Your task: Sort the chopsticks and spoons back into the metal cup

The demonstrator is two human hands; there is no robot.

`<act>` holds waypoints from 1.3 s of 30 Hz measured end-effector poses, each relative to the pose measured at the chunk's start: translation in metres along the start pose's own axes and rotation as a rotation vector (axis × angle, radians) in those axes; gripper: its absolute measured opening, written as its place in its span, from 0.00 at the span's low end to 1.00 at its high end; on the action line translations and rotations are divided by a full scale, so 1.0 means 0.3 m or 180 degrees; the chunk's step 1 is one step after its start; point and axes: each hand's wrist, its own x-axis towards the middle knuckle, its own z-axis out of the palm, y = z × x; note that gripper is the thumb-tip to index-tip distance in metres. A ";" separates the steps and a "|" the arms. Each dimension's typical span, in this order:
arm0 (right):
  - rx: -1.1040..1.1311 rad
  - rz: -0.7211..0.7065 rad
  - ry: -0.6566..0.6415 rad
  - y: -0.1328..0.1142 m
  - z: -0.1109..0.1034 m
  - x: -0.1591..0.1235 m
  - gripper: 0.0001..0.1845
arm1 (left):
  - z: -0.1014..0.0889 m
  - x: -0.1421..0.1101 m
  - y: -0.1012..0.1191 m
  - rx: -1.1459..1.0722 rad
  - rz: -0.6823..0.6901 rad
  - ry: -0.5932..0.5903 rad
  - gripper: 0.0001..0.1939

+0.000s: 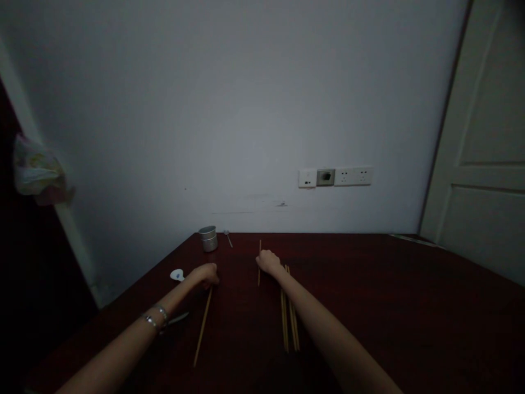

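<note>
My left hand (206, 274) is closed around the upper end of a chopstick (202, 327), whose lower part slants down toward me. Further right, my right hand (268, 261) is closed on another chopstick (259, 276), which shows above and below the fingers. Several more chopsticks (284, 323) lie side by side under my right forearm, their upper parts partly covered. A white spoon (177, 274) lies just left of my left hand, its handle hidden by the wrist. Below my left forearm a thin metal utensil (178, 318) is partly covered.
A metal cup (209, 239) stands at the table's back left, with a small spoon (228, 238) beside it. The dark red table (369, 295) meets the wall, which carries sockets (344, 176). A door (484, 164) is at the right, a plastic bag (39, 167) hangs at the left.
</note>
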 end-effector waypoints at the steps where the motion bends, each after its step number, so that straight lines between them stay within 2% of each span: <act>1: 0.0111 0.0000 0.0036 0.008 -0.014 -0.007 0.16 | -0.009 -0.007 0.014 0.0175 0.0025 -0.0068 0.14; 3: 0.0357 -0.0013 0.0133 0.030 -0.046 -0.023 0.15 | -0.035 -0.017 0.054 0.0571 0.0083 -0.0215 0.16; 4: 0.0491 -0.0020 0.0190 0.043 -0.062 -0.033 0.15 | -0.050 -0.019 0.078 0.0530 0.0190 -0.0146 0.16; 7: 0.0960 -0.0001 0.0329 0.085 -0.109 -0.066 0.15 | -0.098 -0.012 0.159 0.0223 0.0397 0.0108 0.15; 11: 0.1759 0.0097 0.0317 0.125 -0.151 -0.121 0.17 | -0.128 0.012 0.278 -0.0283 0.0690 0.0183 0.15; 16: 0.2642 0.0241 0.0314 0.133 -0.195 -0.202 0.16 | -0.084 0.029 0.450 -0.0998 0.0958 0.0246 0.18; 22: 0.4210 0.0509 0.0372 0.146 -0.249 -0.311 0.05 | 0.010 0.028 0.617 -0.1710 0.1093 0.0307 0.17; 25: 0.4324 0.0608 0.0404 0.161 -0.262 -0.357 0.05 | 0.051 0.022 0.665 -0.1949 0.1242 0.0268 0.16; 29: 0.4443 0.0508 0.0332 0.179 -0.260 -0.398 0.06 | 0.101 0.018 0.703 -0.2190 0.1496 0.0204 0.14; 34: 0.4657 0.0537 0.0292 0.195 -0.243 -0.416 0.03 | 0.148 0.031 0.722 -0.2324 0.1538 0.0177 0.13; 39: 0.4768 0.0548 0.0341 0.196 -0.233 -0.413 0.03 | 0.168 0.022 0.723 -0.2556 0.1523 0.0154 0.15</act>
